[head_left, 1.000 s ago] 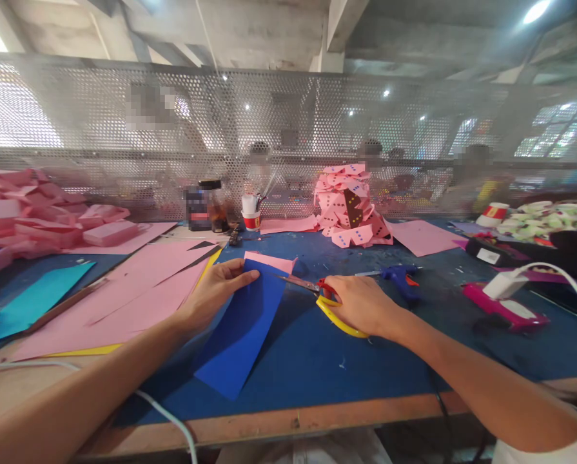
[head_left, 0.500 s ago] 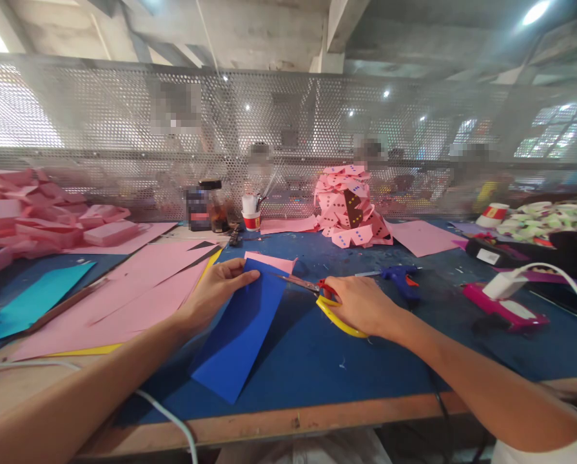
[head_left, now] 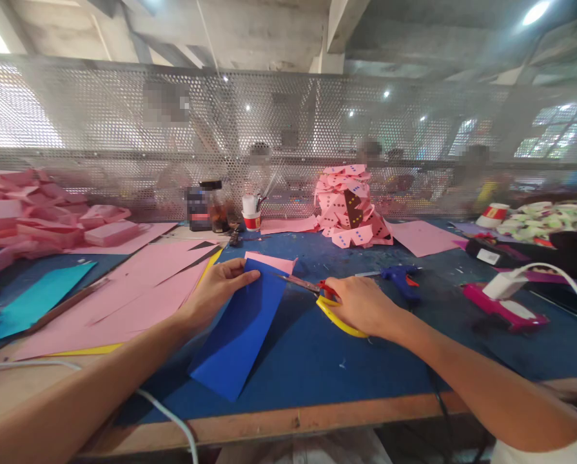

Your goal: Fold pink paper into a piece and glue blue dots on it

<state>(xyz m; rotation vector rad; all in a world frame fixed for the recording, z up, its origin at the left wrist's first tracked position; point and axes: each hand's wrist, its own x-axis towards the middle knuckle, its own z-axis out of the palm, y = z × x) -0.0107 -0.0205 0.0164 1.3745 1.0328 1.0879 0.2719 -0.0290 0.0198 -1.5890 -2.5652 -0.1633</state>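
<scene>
My left hand (head_left: 225, 283) pinches the upper left edge of a long blue sheet of paper (head_left: 244, 328), thumb on top. A pink piece of paper (head_left: 273, 261) shows behind the blue sheet's top end. In my right hand (head_left: 356, 299) are scissors (head_left: 339, 316) with yellow and red handles, my fingers wrapped round them. Their blades point left and meet the blue sheet's right edge near the top. Whether the blades are fully closed is hard to make out. The lower end of the blue sheet hangs toward the table's front edge.
A blue glue gun (head_left: 401, 277) lies right of the scissors, and a magenta power strip (head_left: 505, 306) with a white plug beyond it. Pink sheets (head_left: 138, 290) spread at left, beside a turquoise sheet (head_left: 41, 299). Dotted pink paper pieces (head_left: 349, 209) are piled at the back.
The lower end of the blue paper has shifted very slightly to the left. Both hands and the scissors look almost unmoved.
</scene>
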